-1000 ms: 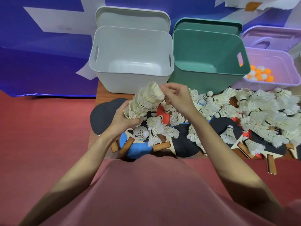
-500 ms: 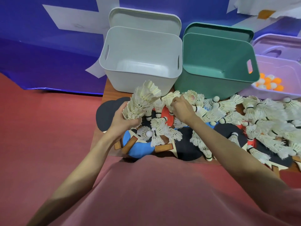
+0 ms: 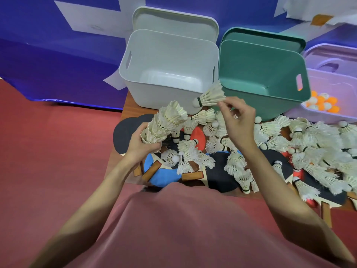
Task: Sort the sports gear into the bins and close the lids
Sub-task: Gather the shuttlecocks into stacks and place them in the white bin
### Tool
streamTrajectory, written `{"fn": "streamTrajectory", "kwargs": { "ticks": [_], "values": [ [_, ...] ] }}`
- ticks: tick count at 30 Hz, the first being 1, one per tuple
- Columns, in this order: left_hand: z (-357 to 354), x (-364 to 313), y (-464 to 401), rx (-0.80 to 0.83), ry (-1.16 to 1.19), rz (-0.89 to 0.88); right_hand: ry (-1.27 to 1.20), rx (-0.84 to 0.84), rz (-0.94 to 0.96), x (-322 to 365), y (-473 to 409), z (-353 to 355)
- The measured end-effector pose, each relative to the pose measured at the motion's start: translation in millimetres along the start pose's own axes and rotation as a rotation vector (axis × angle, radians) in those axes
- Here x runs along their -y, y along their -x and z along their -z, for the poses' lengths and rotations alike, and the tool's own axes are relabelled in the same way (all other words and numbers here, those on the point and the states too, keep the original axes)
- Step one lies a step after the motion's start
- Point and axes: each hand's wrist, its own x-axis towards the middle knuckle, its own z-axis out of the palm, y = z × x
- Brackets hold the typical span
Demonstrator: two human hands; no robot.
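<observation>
My left hand grips a nested stack of white shuttlecocks, tilted up to the right. My right hand pinches a single shuttlecock by its feathers, cork end pointing left, in front of the gap between the white bin and the green bin. Both bins stand open and empty, lids upright behind them. A purple bin at the right holds orange and white ping-pong balls. Many loose shuttlecocks lie over table-tennis paddles on the small table.
The wooden table's left edge lies just left of my left hand, with red floor beyond. A blue backdrop with white paper patches stands behind the bins. My pink shirt fills the bottom of the view.
My right hand reached down into the pile, then lifted one shuttlecock up to bin height. My left hand kept its hold on the stack, almost still.
</observation>
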Motion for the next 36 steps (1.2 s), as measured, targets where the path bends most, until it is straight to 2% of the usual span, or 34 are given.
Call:
{"fn": "streamTrajectory", "kwargs": {
  "ticks": [2, 6, 8, 14, 17, 19, 21, 25, 28, 32, 36],
  "values": [
    [-3, 0, 0, 0.012, 0.002, 0.011, -0.037, 0.052, 0.019, 12, -1, -1],
    [-9, -5, -3, 0.052, -0.016, -0.01, 0.017, 0.326, 0.074, 8, 7, -18],
    [-11, -7, -4, 0.067, -0.018, -0.012, 0.032, 0.389, 0.08, 6, 10, -25],
    [-13, -14, 1, 0.078, 0.126, 0.032, -0.1, 0.343, -0.003, 12, 0, -24],
    [-14, -17, 1, 0.066, 0.168, 0.038, -0.138, 0.217, -0.046, 9, -10, -19],
    [-14, -19, 0, 0.054, 0.184, 0.027, -0.076, 0.065, -0.099, -6, -20, -17],
    [-12, -23, -2, 0.042, 0.193, 0.023, 0.078, 0.017, -0.204, -31, -30, -17],
    [-6, -23, -5, 0.027, 0.175, 0.009, 0.305, 0.28, -0.546, -85, -35, -35],
    [-1, -19, -6, 0.021, 0.156, 0.012, 0.401, 0.416, -0.589, -100, -33, -59],
    [3, -16, -6, 0.02, 0.16, 0.024, 0.491, 0.394, -0.647, -102, -47, -83],
    [6, -17, -4, -0.02, 0.156, 0.03, 0.481, 0.37, -0.767, -106, -59, -97]
  ]
}}
